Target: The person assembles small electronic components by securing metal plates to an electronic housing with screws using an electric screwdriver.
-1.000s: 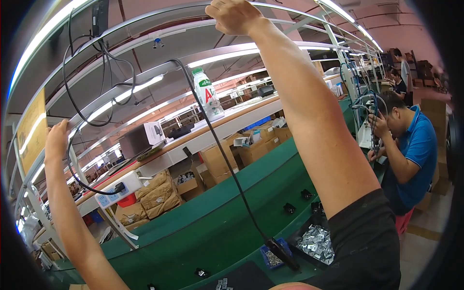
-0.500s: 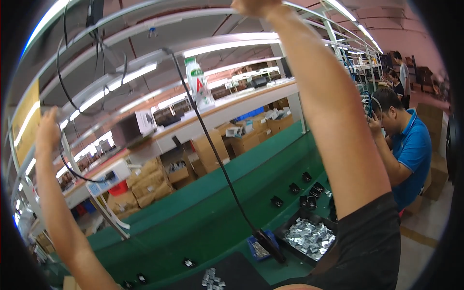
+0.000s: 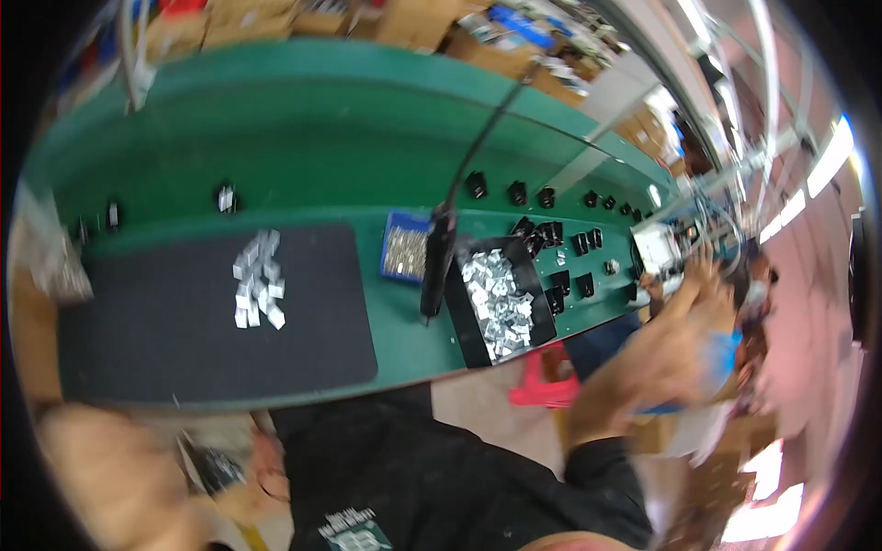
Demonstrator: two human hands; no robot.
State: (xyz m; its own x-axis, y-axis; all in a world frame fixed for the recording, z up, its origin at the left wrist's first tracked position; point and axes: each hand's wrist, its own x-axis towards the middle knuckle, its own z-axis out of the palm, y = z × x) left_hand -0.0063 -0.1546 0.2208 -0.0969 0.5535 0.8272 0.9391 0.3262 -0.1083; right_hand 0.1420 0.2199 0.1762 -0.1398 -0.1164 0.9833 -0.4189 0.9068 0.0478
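Note:
My left hand (image 3: pixel 119 468) is at the lower left, below the workbench's near edge, badly smeared by motion. Out to the right, my right hand (image 3: pixel 694 298) reaches past the bench edge, in front of a co-worker in blue in the picture; its fingers are blurred too. Nothing can be made out in either hand. Small silver metal pieces (image 3: pixel 260 278) lie in a loose cluster on a black mat (image 3: pixel 165 321). A black electric screwdriver (image 3: pixel 439 257) hangs tip down between a blue tray of screws (image 3: pixel 386 248) and a black tray (image 3: pixel 470 342) heaped with silver metal pieces.
Several black parts (image 3: pixel 548 234) stand on the green bench (image 3: pixel 404 344) at the right, others along its far left side. A red stool (image 3: pixel 542 390) is below the edge. The co-worker (image 3: pixel 721 358) sits at the right. Cardboard boxes (image 3: pixel 413 23) line the back.
The view has tipped down from the overhead frame and shelves to the bench. Both my arms, raised high before, have come down, the left to the lower left and the right out sideways.

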